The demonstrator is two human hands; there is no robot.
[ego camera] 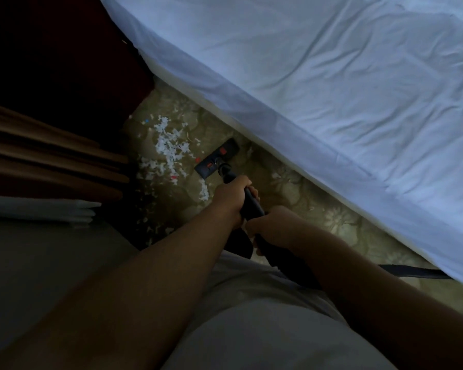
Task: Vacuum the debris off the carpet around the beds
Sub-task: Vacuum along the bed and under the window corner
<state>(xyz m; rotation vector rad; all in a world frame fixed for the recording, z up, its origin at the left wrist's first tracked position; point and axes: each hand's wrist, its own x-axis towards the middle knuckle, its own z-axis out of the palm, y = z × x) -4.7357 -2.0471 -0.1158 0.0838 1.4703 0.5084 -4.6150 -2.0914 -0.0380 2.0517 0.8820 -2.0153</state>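
**Floor head at the edge of the scraps**

Two-handed hold on the wand (251, 205): left grip (231, 198) curled round it in front to steer, right grip (274, 227) curled round it behind to push. Floor head (216, 162) sits on the carpet (292, 188) at frame centre, beside the bed (332, 89). Debris (170, 148) lies just upper left of it, mostly uncollected.

To my right a bed (401, 182) under a wrinkled white sheet (332, 76) catches the light; patterned beige carpet (292, 188) runs beside it. Brown curtain folds (51, 156) hang at my left, dark wood (64, 62) beyond.
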